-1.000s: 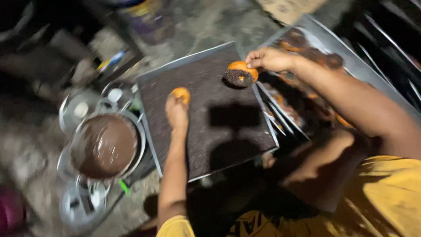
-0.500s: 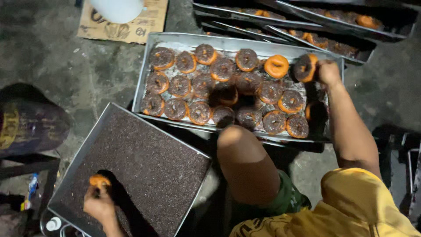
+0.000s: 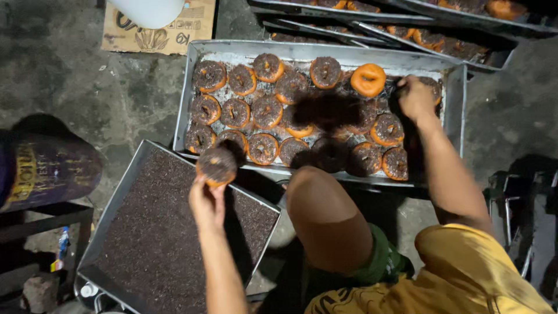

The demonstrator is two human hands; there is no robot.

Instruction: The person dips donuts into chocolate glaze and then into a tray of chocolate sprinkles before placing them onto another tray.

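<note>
A shallow metal tray of dark chocolate sprinkles (image 3: 145, 244) is seen at the lower left, resting on the concrete floor (image 3: 87, 99). Above its upper edge a coated doughnut (image 3: 216, 166) is held up by the left hand (image 3: 207, 203); the doughnut is pinched at its lower rim by the fingers (image 3: 200, 185), its top is covered in dark sprinkles, and a strip of orange-brown dough is shown along its underside. Further right, a long metal tray of finished doughnuts (image 3: 459, 99) is laid out in rows, most of them dark-topped, with one plain orange doughnut (image 3: 368, 79) among them. A bare knee (image 3: 325, 215) is raised in front of this tray. At the tray's right end the right hand (image 3: 416, 97) is lowered among the doughnuts with its fingers curled downward; whether anything is gripped cannot be told.
</note>
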